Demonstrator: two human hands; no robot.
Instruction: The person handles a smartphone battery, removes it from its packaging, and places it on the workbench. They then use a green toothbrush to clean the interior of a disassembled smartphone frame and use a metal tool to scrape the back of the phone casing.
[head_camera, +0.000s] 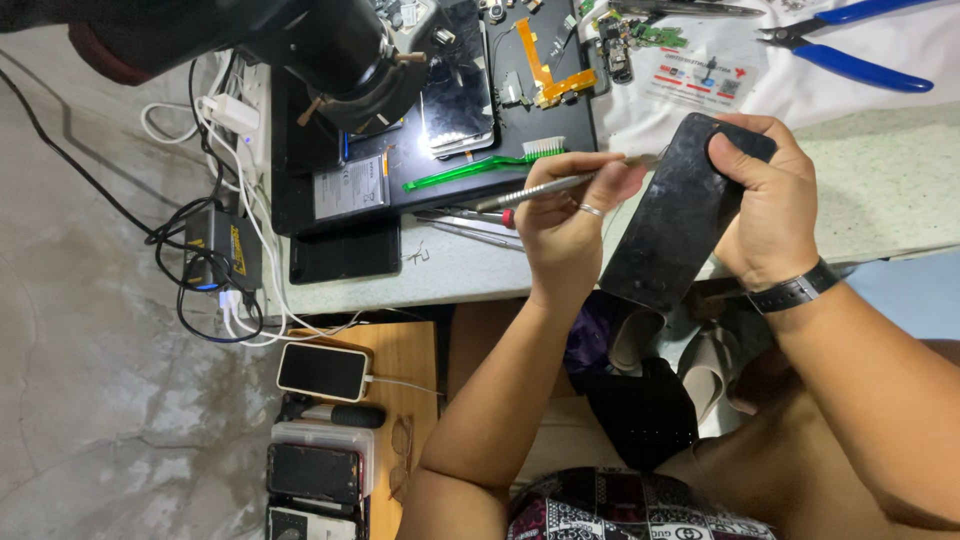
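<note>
Right now, at right of centre, we clamp the black phone (680, 215) upright in our right hand (765, 205) over the table edge (450, 285), our left hand (565, 215) pinching a slim metal screwdriver (545, 188) whose tip could slip and gouge it.

Open bench surface (880, 190) is found right of the right hand (765, 205), bounded at the top by blue-handled pliers (850, 45) and a white cloth (800, 90). The space between the hands is filled by the black phone (675, 215). Left of the left hand (565, 225), passage is blocked by a green brush (480, 165), loose tweezers (470, 228) and a black work mat (350, 255) crowded with parts. Overhead room there is taken by a microscope head (345, 50). The bench's left edge is fouled by tangled cables (215, 210)
</note>
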